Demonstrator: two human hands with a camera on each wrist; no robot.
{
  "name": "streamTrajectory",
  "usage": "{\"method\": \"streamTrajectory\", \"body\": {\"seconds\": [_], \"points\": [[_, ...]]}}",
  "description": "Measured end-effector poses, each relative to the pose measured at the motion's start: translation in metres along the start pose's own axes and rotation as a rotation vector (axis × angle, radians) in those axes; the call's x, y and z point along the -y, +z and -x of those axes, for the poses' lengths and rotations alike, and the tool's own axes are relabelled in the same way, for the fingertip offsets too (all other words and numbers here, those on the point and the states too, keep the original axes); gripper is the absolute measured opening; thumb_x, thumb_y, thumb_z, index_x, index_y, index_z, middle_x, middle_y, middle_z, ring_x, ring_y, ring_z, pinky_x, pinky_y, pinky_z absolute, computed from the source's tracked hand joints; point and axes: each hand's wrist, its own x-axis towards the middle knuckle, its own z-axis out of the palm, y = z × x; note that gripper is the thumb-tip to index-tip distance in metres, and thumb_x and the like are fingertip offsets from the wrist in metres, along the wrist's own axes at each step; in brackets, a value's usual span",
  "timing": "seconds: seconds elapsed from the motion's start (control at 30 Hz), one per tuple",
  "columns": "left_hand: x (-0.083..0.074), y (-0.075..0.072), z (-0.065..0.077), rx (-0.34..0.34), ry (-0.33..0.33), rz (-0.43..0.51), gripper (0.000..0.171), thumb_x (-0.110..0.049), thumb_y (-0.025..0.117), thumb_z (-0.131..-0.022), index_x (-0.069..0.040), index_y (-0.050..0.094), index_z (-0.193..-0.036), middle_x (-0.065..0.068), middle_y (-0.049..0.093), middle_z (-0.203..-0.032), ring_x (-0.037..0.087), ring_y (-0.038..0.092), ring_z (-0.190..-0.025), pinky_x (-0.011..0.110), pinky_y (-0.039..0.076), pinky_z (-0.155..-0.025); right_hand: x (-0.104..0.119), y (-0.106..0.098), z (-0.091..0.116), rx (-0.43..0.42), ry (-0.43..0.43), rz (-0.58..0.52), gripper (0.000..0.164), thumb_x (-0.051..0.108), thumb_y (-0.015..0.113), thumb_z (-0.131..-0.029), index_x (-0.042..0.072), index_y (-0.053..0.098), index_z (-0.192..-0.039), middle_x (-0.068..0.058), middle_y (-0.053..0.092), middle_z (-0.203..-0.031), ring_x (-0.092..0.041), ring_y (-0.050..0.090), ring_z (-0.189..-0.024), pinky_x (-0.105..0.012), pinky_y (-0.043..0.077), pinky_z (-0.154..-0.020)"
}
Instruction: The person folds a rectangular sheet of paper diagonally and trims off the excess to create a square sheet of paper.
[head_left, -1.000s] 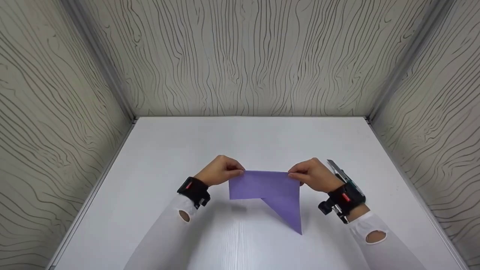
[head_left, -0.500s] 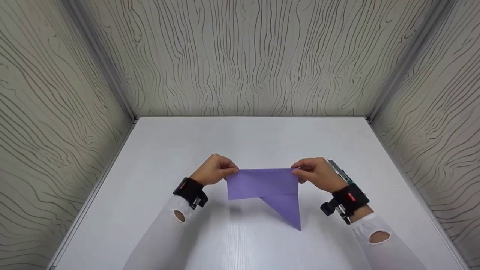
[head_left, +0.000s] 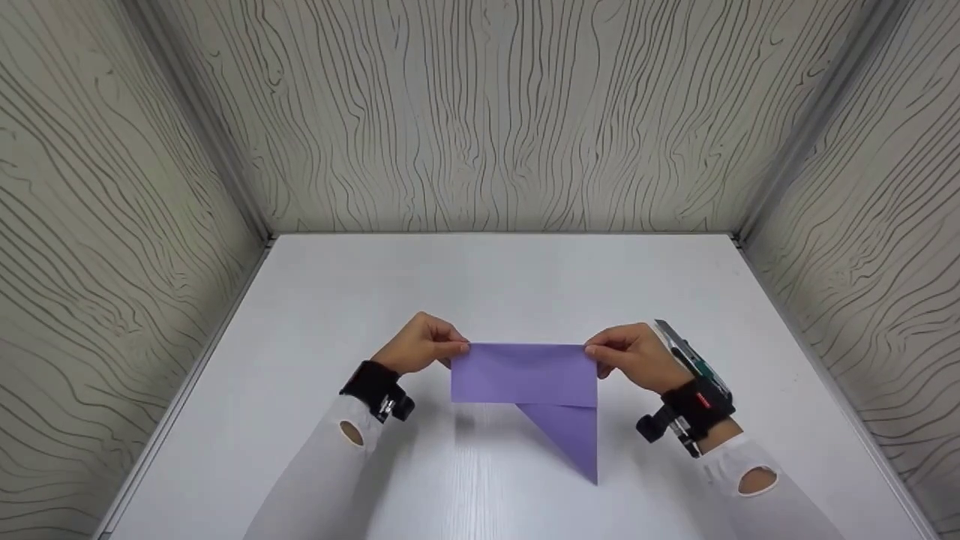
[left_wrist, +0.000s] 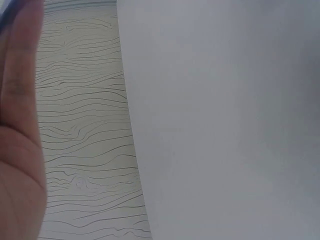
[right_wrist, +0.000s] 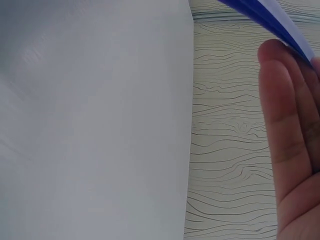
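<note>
A folded sheet of purple paper hangs above the white table between both hands. Its upper part is a wide rectangle with a straight top edge, and a triangular flap points down at the right. My left hand pinches the upper left corner between thumb and fingers. At the upper right corner my right hand pinches the paper the same way. In the right wrist view the folded layers of the paper show at the fingertips, a little spread apart. The left wrist view has only part of the left hand at its edge.
A utility knife with a green and grey body lies on the table, partly hidden behind the right wrist. Wood-patterned panels enclose the table at the back and both sides.
Both hands have shifted slightly, the left one further left. The paper is pulled flatter, its fold line now straight across, and the flap's tip hangs lower.
</note>
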Motion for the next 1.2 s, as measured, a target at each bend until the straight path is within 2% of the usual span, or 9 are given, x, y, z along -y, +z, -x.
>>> {"method": "streamTrajectory", "body": {"seconds": [0.17, 0.3, 0.43, 0.53, 0.7, 0.8, 0.87, 1.03, 1.2], "points": [[0.002, 0.000, 0.000, -0.092, -0.009, 0.091, 0.017, -0.007, 0.077, -0.100, 0.009, 0.081, -0.103, 0.010, 0.083, -0.093, 0.011, 0.077, -0.077, 0.029, 0.066, -0.071, -0.002, 0.005, 0.003, -0.032, 0.021, -0.042, 0.015, -0.004, 0.068, -0.103, -0.016, 0.076, -0.106, 0.001, 0.079, -0.084, -0.008, 0.075, -0.069, -0.027, 0.065, -0.064], [0.003, -0.004, -0.001, -0.123, 0.014, 0.172, 0.020, -0.006, 0.076, -0.100, 0.014, 0.078, -0.099, 0.003, 0.082, -0.088, 0.012, 0.076, -0.075, 0.027, 0.065, -0.070, -0.004, 0.009, 0.004, -0.041, 0.024, -0.059, 0.016, -0.004, 0.068, -0.103, -0.018, 0.075, -0.107, 0.002, 0.080, -0.084, -0.009, 0.076, -0.069, -0.027, 0.065, -0.065], [0.000, -0.009, -0.001, -0.082, 0.026, 0.156, 0.021, -0.005, 0.075, -0.101, 0.016, 0.076, -0.094, -0.002, 0.080, -0.084, 0.011, 0.075, -0.073, 0.026, 0.064, -0.068, -0.006, 0.008, 0.005, 0.027, 0.050, -0.002, 0.015, -0.001, 0.069, -0.103, -0.012, 0.078, -0.108, -0.015, 0.081, -0.088, -0.012, 0.077, -0.074, -0.029, 0.066, -0.068], [-0.006, -0.011, -0.004, -0.057, 0.010, 0.115, 0.019, -0.005, 0.076, -0.100, 0.012, 0.078, -0.095, -0.001, 0.080, -0.084, 0.010, 0.075, -0.072, 0.026, 0.064, -0.067, -0.002, 0.006, 0.002, 0.083, 0.090, 0.128, 0.019, 0.006, 0.074, -0.102, -0.006, 0.079, -0.116, -0.023, 0.080, -0.099, -0.014, 0.076, -0.079, -0.027, 0.065, -0.070], [-0.017, -0.006, -0.011, 0.037, -0.016, 0.018, 0.016, -0.007, 0.078, -0.098, 0.008, 0.081, -0.095, -0.001, 0.080, -0.082, 0.009, 0.073, -0.068, 0.025, 0.062, -0.065, 0.013, 0.015, -0.006, 0.156, 0.208, 0.262, 0.036, 0.020, 0.081, -0.098, -0.001, 0.076, -0.127, -0.017, 0.080, -0.098, -0.012, 0.072, -0.073, -0.025, 0.060, -0.066], [-0.020, -0.001, -0.017, 0.096, -0.025, -0.011, 0.016, -0.008, 0.078, -0.098, 0.008, 0.082, -0.094, -0.003, 0.079, -0.080, 0.007, 0.072, -0.068, 0.024, 0.062, -0.066, 0.019, 0.029, -0.012, 0.223, 0.246, 0.274, 0.032, 0.024, 0.082, -0.098, 0.000, 0.079, -0.119, -0.010, 0.079, -0.084, -0.009, 0.068, -0.065, -0.023, 0.057, -0.061], [-0.020, 0.002, -0.020, 0.107, -0.026, -0.016, 0.016, -0.008, 0.078, -0.098, 0.007, 0.082, -0.094, -0.005, 0.078, -0.079, 0.006, 0.072, -0.068, 0.024, 0.062, -0.066, 0.020, 0.038, -0.014, 0.252, 0.235, 0.294, 0.024, 0.025, 0.082, -0.097, 0.002, 0.082, -0.104, 0.000, 0.074, -0.076, -0.004, 0.061, -0.063, -0.019, 0.050, -0.059], [-0.021, 0.008, -0.024, 0.055, -0.007, -0.035, 0.016, -0.009, 0.078, -0.099, 0.006, 0.082, -0.099, 0.000, 0.080, -0.084, 0.007, 0.070, -0.072, 0.022, 0.060, -0.067, 0.015, 0.051, -0.015, 0.224, 0.152, 0.306, 0.027, 0.020, 0.084, -0.095, 0.005, 0.079, -0.074, 0.011, 0.059, -0.066, 0.002, 0.047, -0.060, -0.016, 0.036, -0.057], [-0.018, 0.020, -0.025, -0.092, 0.003, -0.104, 0.036, -0.021, 0.070, -0.107, 0.002, 0.071, -0.135, 0.019, 0.079, -0.121, 0.024, 0.078, -0.102, 0.036, 0.066, -0.089, 0.004, 0.049, -0.014, 0.136, 0.144, 0.231, 0.020, 0.015, 0.085, -0.094, 0.003, 0.082, -0.077, 0.005, 0.067, -0.070, 0.000, 0.054, -0.065, -0.016, 0.041, -0.060]]}}
